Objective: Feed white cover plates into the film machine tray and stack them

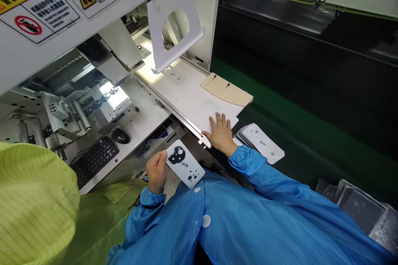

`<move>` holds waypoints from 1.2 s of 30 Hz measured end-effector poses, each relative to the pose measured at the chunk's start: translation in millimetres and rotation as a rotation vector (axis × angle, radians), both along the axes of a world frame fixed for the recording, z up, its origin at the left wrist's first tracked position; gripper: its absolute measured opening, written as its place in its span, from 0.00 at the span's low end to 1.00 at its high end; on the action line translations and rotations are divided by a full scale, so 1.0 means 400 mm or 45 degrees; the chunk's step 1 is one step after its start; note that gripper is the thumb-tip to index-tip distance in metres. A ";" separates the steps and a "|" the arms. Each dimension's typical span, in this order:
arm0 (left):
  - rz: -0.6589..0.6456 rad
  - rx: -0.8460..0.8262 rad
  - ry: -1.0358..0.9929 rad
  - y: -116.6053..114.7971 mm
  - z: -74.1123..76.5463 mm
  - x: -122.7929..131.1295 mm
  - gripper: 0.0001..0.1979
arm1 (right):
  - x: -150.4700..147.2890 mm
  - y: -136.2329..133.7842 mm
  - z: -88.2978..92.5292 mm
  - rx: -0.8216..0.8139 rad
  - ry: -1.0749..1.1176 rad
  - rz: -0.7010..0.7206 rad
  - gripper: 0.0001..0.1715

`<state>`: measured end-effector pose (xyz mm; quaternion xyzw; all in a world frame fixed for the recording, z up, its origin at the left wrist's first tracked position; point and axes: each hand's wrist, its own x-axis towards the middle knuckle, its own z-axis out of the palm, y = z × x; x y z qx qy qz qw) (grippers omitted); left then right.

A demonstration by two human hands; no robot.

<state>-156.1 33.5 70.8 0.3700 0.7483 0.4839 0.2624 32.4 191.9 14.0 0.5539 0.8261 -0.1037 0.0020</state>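
My left hand (156,170) is closed on a white phone-back panel (185,163) with black printed holes, held just above my blue smock. My right hand (220,133) lies flat with fingers spread on the near edge of the white machine table (192,99). A fanned stack of similar white panels (261,141) rests just right of that hand. One more small panel (174,75) lies farther up the table under a tilted white plate with a round opening (174,25).
A beige plate (226,90) sits at the table's right end. To the left, the machine holds rollers, a keyboard (93,158) and a mouse (120,135). A person in a yellow-green smock (34,203) stands at my left. Plastic-wrapped trays (363,209) lie lower right.
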 end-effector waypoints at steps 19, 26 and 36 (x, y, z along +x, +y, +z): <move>0.002 -0.003 0.041 0.005 0.003 0.011 0.20 | 0.046 -0.014 0.000 0.055 0.001 -0.043 0.40; -0.026 -0.007 0.018 0.011 -0.002 0.012 0.21 | 0.018 -0.008 -0.003 0.040 0.031 0.029 0.40; -0.010 -0.001 0.002 0.013 -0.007 0.007 0.21 | -0.074 0.043 0.021 0.005 0.058 0.055 0.38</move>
